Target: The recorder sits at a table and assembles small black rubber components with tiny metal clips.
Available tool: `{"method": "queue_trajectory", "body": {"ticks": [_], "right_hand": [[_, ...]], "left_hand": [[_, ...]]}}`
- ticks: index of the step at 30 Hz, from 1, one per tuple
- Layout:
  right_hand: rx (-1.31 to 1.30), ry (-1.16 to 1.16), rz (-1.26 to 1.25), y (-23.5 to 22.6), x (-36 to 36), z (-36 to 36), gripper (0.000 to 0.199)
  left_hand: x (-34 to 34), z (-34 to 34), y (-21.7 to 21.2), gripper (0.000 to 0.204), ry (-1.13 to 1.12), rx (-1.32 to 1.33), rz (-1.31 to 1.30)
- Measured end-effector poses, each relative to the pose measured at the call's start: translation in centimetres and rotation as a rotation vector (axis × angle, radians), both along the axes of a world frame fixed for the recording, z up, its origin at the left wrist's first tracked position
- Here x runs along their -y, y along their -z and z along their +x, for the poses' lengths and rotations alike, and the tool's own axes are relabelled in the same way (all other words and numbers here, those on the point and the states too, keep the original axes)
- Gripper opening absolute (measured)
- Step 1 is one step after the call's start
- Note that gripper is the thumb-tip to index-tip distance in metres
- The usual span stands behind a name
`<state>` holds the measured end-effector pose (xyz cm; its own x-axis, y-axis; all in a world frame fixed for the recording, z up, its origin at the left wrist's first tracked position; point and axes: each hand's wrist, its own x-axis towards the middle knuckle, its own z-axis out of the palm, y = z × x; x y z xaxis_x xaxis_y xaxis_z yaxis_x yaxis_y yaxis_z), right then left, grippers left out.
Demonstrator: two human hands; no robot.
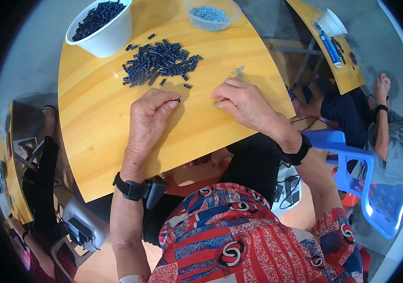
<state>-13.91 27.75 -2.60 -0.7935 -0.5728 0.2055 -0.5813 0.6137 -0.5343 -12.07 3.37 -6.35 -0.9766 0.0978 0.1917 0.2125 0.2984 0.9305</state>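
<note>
My left hand [150, 113] rests on the wooden table [97, 137] and pinches a small black plastic piece [177, 100] between thumb and forefinger. My right hand [244, 104] lies a little to the right and holds a small metal screw [215, 102] at its fingertips, pointed toward the black piece. A loose heap of black plastic pieces [160, 62] lies just beyond both hands. A few metal screws [237, 72] lie above my right hand.
A white bowl [103, 29] of black pieces stands at the far left of the table. A clear tub [212, 14] of metal screws stands at the far middle. A blue plastic chair [371, 188] and another seated person [390, 137] are to the right, by a second table [338, 47].
</note>
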Motion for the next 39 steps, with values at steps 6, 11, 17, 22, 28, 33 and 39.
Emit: {"method": "queue_trajectory", "body": {"ticks": [6,11,17,22,28,33,39], "right_hand": [[-0.018,0.045,0.062,0.7,1.0,0.5,0.01],[0.118,0.15,-0.136,0.8,1.5,1.3,0.007],[0.553,0.281,-0.492,-1.5,3.7,1.9,0.003],[0.577,0.229,-0.551,-2.5,5.0,1.8,0.004],[0.584,0.205,-0.508,-2.6,6.5,1.9,0.006],[0.48,0.205,-0.464,-1.9,6.8,1.6,0.01],[0.512,0.205,-0.441,-1.7,6.7,1.4,0.015]], "left_hand": [[0.3,0.1,-0.4,0.012,0.038,0.083,0.062],[0.5,0.5,-0.7,0.01,0.061,0.168,0.196],[1.0,0.7,-1.1,0.012,0.109,0.225,0.278],[1.2,0.8,-0.9,0.013,0.131,0.352,0.369],[0.9,1.0,-1.6,0.013,0.138,0.455,0.453],[0.9,0.8,-1.1,0.014,0.19,0.436,0.463],[0.8,0.8,-1.2,0.013,0.204,0.441,0.444]]}}
